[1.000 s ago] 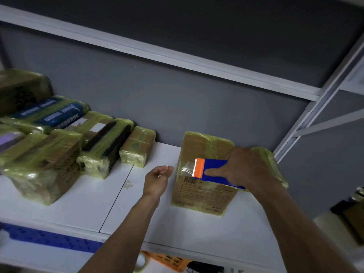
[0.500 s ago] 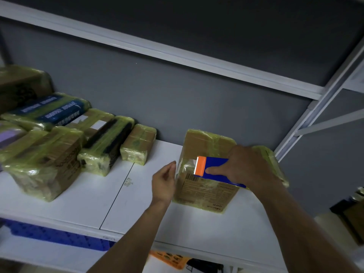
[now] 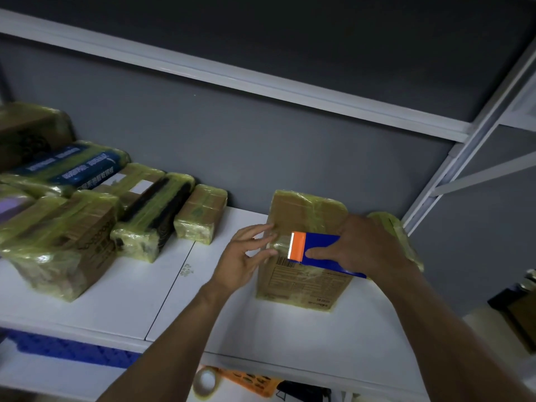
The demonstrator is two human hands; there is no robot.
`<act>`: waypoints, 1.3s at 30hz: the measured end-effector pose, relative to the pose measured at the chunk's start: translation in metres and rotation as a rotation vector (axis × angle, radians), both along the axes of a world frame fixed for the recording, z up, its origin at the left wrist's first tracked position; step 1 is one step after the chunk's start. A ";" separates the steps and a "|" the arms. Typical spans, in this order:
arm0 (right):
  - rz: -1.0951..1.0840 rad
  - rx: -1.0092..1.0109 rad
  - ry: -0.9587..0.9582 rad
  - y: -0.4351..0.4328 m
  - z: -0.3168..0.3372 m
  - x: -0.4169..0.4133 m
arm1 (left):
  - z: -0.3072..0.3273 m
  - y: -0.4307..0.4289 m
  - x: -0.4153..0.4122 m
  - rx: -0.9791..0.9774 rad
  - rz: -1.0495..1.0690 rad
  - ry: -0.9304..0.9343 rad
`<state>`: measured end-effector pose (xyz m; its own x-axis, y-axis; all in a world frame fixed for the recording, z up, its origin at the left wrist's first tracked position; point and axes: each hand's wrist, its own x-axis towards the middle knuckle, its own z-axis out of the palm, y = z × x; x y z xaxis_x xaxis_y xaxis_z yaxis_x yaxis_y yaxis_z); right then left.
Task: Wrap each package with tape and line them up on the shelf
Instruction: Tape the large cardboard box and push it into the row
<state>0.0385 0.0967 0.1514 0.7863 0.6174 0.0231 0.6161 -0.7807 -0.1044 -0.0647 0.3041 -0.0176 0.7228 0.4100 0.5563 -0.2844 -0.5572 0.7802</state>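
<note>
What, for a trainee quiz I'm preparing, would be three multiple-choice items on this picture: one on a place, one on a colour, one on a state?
1. Where does the brown cardboard package with the printed label stand?
A. On the white shelf board, apart from the row of wrapped packages to its left
B. Stacked on that row
C. On the floor

2. What colour is the toothed end of the blue tape dispenser?
A. Green
B. Orange
C. Black

3. What is the right hand doing?
A. Hanging idle
B. Gripping the dispenser
C. Pressing flat on the shelf

Answers: 1 A, bare board shows between it and the row; 2 B, the serrated tip is orange; 3 B, its fingers curl round the blue body.
</note>
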 end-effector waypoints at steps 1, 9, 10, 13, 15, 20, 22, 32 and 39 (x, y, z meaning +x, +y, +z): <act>0.007 0.006 0.002 -0.001 0.000 0.000 | 0.000 0.005 0.003 0.064 0.010 0.012; -0.045 0.000 -0.002 -0.004 -0.001 -0.003 | 0.014 0.024 0.003 0.348 -0.015 0.090; -0.042 0.002 0.000 -0.004 -0.002 -0.003 | 0.018 0.025 0.003 0.378 -0.017 0.107; -0.048 0.021 0.025 -0.004 -0.005 -0.003 | 0.020 0.025 0.001 0.484 -0.030 0.113; -0.056 0.029 0.044 -0.004 -0.005 -0.004 | 0.019 0.022 0.001 0.520 -0.031 0.110; -0.053 0.042 0.044 -0.020 0.000 -0.005 | 0.019 0.017 0.000 0.498 0.007 0.078; -0.048 0.045 0.050 -0.029 0.003 -0.002 | 0.020 0.016 0.000 0.504 0.017 0.075; -0.100 -0.001 -0.015 -0.027 0.005 -0.002 | 0.020 0.006 -0.002 0.487 -0.107 0.198; -0.109 -0.021 0.020 -0.025 -0.001 0.003 | 0.032 -0.010 0.007 0.545 0.023 0.102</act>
<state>0.0411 0.0713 0.1504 0.8488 0.5288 -0.0058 0.5257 -0.8449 -0.0990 -0.0573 0.2940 0.0145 0.7784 0.0982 0.6200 -0.2057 -0.8932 0.3997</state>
